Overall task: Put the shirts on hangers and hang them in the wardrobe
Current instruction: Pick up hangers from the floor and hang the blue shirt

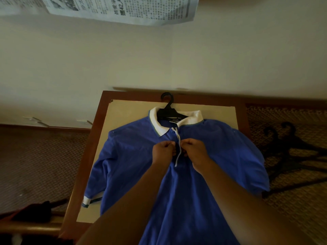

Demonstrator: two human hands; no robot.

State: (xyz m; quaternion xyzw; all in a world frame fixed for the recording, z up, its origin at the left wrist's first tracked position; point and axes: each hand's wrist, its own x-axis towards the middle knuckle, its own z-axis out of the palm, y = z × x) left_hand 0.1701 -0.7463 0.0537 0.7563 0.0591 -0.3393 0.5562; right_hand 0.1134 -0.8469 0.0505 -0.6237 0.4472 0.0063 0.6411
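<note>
While the blue shirt (185, 174) lies flat, front up, on the counter (123, 110), a black hanger (168, 110) sits inside its white collar with the hook poking out past the neck. The left hand (163, 151) and right hand (195, 151) are curled tight, each pinching one side of the shirt's white-edged button strip. Spare hangers (290, 152) (black too) lie on the woven mat (292, 209) to the right.

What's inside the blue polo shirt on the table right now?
A black hanger sits inside the blue polo shirt: its hook and neck show above the white collar. Its arms are covered by the fabric, so their position cannot be seen.
</note>
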